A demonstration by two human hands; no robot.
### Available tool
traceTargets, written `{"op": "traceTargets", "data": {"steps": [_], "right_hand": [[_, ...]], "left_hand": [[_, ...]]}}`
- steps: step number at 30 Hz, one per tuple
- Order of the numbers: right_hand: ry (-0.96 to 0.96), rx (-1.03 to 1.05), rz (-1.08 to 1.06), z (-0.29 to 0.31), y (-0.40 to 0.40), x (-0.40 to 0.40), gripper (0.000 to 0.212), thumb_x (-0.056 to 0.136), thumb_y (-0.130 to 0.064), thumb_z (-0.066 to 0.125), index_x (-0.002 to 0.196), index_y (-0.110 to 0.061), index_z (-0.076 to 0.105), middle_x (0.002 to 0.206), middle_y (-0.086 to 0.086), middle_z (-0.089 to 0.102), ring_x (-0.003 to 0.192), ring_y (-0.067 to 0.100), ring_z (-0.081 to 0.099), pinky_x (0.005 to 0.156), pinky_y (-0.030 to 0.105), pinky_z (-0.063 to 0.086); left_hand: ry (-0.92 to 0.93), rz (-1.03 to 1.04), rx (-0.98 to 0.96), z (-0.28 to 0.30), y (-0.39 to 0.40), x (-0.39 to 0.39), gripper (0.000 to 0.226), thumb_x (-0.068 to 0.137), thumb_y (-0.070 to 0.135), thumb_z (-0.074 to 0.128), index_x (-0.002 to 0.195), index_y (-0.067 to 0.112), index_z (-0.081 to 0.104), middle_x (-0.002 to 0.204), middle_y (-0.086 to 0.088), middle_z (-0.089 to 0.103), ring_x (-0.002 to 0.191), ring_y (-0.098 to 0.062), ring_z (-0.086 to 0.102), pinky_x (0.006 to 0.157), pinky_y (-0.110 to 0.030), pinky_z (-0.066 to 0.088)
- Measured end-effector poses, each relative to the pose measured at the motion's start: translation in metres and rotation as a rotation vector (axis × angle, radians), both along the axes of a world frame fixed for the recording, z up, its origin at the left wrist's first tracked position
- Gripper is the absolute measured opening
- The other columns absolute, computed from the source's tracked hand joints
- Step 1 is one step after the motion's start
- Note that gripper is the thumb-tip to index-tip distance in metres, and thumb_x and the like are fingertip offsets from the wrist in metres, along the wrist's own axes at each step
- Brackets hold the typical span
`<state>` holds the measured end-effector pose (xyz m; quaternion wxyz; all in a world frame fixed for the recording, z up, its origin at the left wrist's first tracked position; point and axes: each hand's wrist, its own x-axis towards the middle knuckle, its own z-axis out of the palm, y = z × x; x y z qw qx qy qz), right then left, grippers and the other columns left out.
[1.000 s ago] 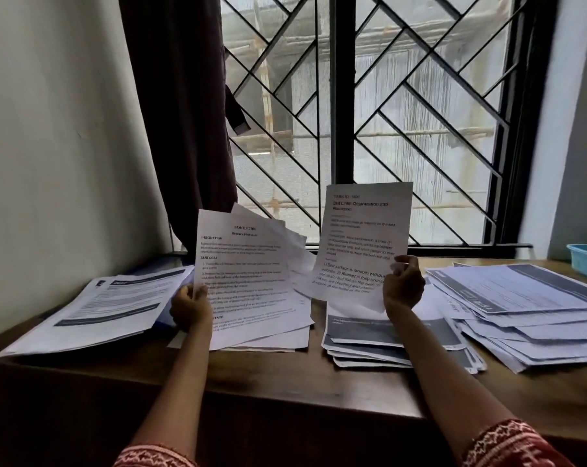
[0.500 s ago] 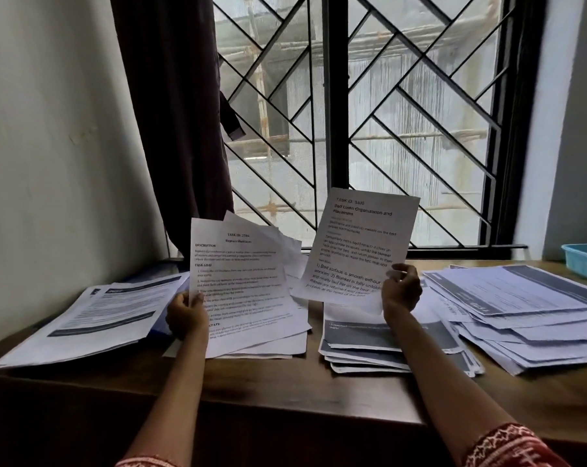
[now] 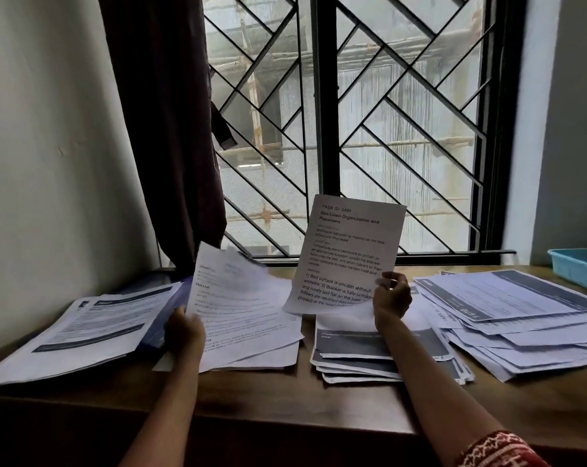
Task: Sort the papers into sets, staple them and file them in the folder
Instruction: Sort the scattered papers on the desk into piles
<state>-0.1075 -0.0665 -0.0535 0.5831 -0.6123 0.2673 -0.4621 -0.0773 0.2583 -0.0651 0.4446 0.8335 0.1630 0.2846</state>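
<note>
Four piles of paper lie across the counter. The left hand grips a tilted sheaf over the second pile. The right hand pinches one upright sheet by its lower edge, directly above the dark-banded pile, the nearest spot to drop it.

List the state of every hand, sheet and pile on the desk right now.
Left hand: grips a tilted bundle of printed sheets.
Right hand: pinches a single white printed sheet, held upright.
Dark-banded paper pile: flat, fanned unevenly.
Wide white paper spread at right: flat, overlapping loosely.
Paper stack at left: flat.
Turquoise plastic tray: contents not visible.
</note>
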Motion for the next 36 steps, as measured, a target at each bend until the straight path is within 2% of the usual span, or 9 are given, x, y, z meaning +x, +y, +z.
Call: {"op": "traceTargets", "data": {"steps": [7,12,16,19,22,25,30,33,36], "right_hand": [[-0.079,0.091,0.056,-0.001,0.002,0.011,0.034,0.075,0.012,0.050,0.091,-0.018,0.059,0.092,0.010,0.070,0.090,0.028,0.065,0.084,0.046,0.053],[-0.181,0.177,0.065,0.009,0.000,0.008,0.033,0.077,0.012,0.049,0.099,-0.008,0.062,0.092,0.010,0.068,0.079,0.020,0.059,0.066,0.025,0.050],[-0.240,0.324,0.268,0.005,0.005,0.012,0.028,0.080,0.011,0.055,0.097,-0.011,0.059,0.086,0.008,0.063,0.069,0.022,0.059,0.049,0.018,0.051],[-0.224,0.302,0.309,0.003,0.003,0.012,0.023,0.080,0.010,0.057,0.091,-0.010,0.059,0.088,0.012,0.063,0.071,0.023,0.059,0.065,0.030,0.053],[-0.136,0.075,0.567,0.006,0.010,0.003,0.026,0.077,0.014,0.056,0.079,-0.012,0.058,0.071,0.006,0.063,0.053,0.011,0.056,0.049,0.015,0.047],[0.061,-0.123,0.924,0.008,0.028,-0.005,0.029,0.066,0.016,0.049,0.083,-0.005,0.059,0.060,-0.002,0.066,0.047,0.004,0.058,0.046,0.013,0.045],[0.341,-0.314,1.070,0.005,0.040,-0.006,0.052,0.082,-0.002,0.068,0.122,-0.023,0.042,0.106,0.015,0.063,0.081,0.020,0.061,0.057,0.023,0.049],[0.222,-0.271,0.953,0.006,0.037,-0.007,0.074,0.082,-0.001,0.066,0.141,-0.015,0.023,0.116,0.021,0.060,0.085,0.023,0.060,0.054,0.021,0.047],[0.168,-0.248,0.906,0.004,0.034,-0.006,0.067,0.082,0.004,0.064,0.139,-0.003,0.029,0.091,0.012,0.063,0.073,0.017,0.059,0.052,0.019,0.045]], "left_hand": [[0.081,0.016,0.279,-0.008,-0.002,0.005,0.042,0.083,-0.006,0.048,0.125,-0.006,0.048,0.126,-0.031,0.049,0.118,-0.047,0.043,0.094,-0.055,0.038],[0.015,-0.019,0.289,-0.006,-0.005,0.002,0.051,0.082,-0.008,0.049,0.133,-0.002,0.043,0.133,-0.031,0.041,0.122,-0.047,0.036,0.098,-0.052,0.035],[-0.041,-0.075,0.282,-0.009,-0.002,0.010,0.037,0.080,-0.007,0.056,0.115,0.003,0.061,0.118,-0.020,0.062,0.114,-0.040,0.053,0.093,-0.047,0.042],[-0.136,-0.269,0.110,-0.008,-0.004,0.009,0.027,0.079,0.021,0.071,0.098,0.001,0.068,0.098,-0.017,0.070,0.097,-0.033,0.065,0.084,-0.038,0.048],[-0.121,-0.543,-0.318,0.007,-0.015,-0.002,0.067,0.072,0.070,0.056,0.094,0.008,0.063,0.089,-0.011,0.069,0.077,-0.022,0.065,0.068,-0.029,0.050],[0.011,-0.721,-0.606,0.015,-0.017,-0.004,0.038,0.094,0.048,0.043,0.112,0.016,0.055,0.094,-0.006,0.065,0.084,-0.022,0.063,0.067,-0.028,0.050],[-0.007,-0.722,-0.550,0.009,-0.011,0.002,0.037,0.086,-0.013,0.052,0.114,0.010,0.054,0.075,-0.005,0.070,0.051,-0.007,0.065,0.047,-0.020,0.053],[0.005,-0.749,-0.447,0.008,-0.014,0.002,0.035,0.086,-0.017,0.048,0.112,0.007,0.051,0.077,-0.005,0.072,0.051,-0.004,0.065,0.046,-0.017,0.052],[0.034,-0.764,-0.457,0.007,-0.018,0.002,0.023,0.089,-0.008,0.052,0.104,0.009,0.055,0.072,0.000,0.072,0.051,-0.005,0.065,0.047,-0.018,0.053]]}}
